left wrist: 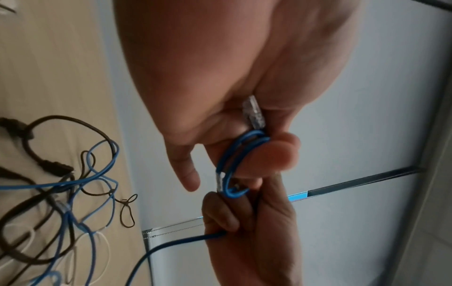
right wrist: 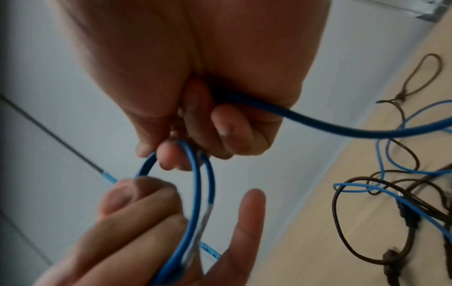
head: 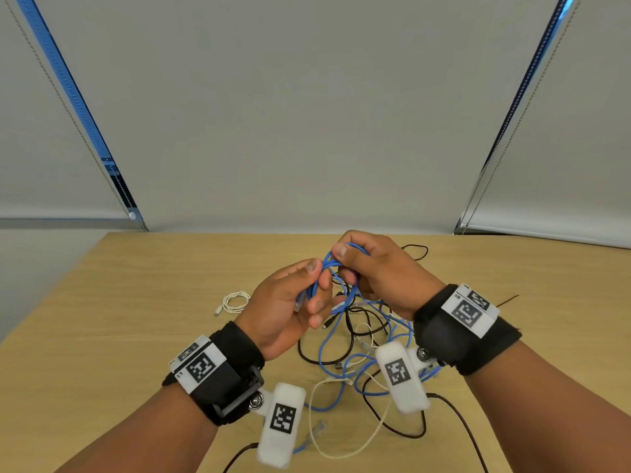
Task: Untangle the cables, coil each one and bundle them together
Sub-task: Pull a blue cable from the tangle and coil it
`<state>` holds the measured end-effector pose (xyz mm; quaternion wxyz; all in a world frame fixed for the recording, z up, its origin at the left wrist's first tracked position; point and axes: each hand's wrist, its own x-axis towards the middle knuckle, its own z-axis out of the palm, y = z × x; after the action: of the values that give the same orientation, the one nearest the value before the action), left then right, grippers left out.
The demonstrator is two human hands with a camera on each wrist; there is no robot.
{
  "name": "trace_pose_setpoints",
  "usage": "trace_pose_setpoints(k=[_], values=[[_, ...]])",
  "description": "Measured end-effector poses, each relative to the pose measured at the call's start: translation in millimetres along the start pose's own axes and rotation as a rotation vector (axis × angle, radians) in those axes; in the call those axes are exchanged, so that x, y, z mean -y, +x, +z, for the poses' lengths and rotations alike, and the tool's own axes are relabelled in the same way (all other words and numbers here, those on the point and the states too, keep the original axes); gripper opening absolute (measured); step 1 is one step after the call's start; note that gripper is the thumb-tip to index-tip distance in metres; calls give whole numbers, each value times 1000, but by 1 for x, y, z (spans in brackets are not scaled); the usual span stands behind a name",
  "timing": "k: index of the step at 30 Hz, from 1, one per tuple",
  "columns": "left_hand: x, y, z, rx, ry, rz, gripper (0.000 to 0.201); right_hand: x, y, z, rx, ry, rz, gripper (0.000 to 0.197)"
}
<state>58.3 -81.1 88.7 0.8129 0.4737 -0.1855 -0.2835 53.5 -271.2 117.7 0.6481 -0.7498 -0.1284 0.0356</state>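
Above the table, both hands work a blue network cable (head: 329, 264). My left hand (head: 300, 302) pinches a small blue coil (left wrist: 234, 160) with its clear plug (left wrist: 254, 114) between thumb and fingers. My right hand (head: 362, 264) grips the same cable (right wrist: 195, 183) at the top of the loop; its free length (right wrist: 342, 127) runs out of my fist down to the pile. A tangle of blue, black and white cables (head: 362, 346) lies on the wooden table (head: 136, 302) beneath my hands.
A small coiled white cable (head: 235, 300) lies apart on the table, left of my hands. A loose black loop (head: 418, 250) lies behind the right hand. Grey roller blinds stand behind the table's far edge.
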Motion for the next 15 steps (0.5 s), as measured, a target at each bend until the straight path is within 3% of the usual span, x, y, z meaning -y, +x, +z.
trace_pose_setpoints(k=[4, 8, 12, 15], values=[[-9, 0, -1, 37, -149, 69, 32, -20, -2, -14, -82, -65, 68, 18], [-16, 7, 9, 44, -273, 129, 37, -47, -10, -5, 11, -236, 237, 12], [-27, 17, 10, -84, -188, 244, 32, -55, -19, 12, 204, -536, 357, 8], [-29, 24, 4, -211, -78, 307, 28, -46, -24, 23, 282, -752, 304, 20]])
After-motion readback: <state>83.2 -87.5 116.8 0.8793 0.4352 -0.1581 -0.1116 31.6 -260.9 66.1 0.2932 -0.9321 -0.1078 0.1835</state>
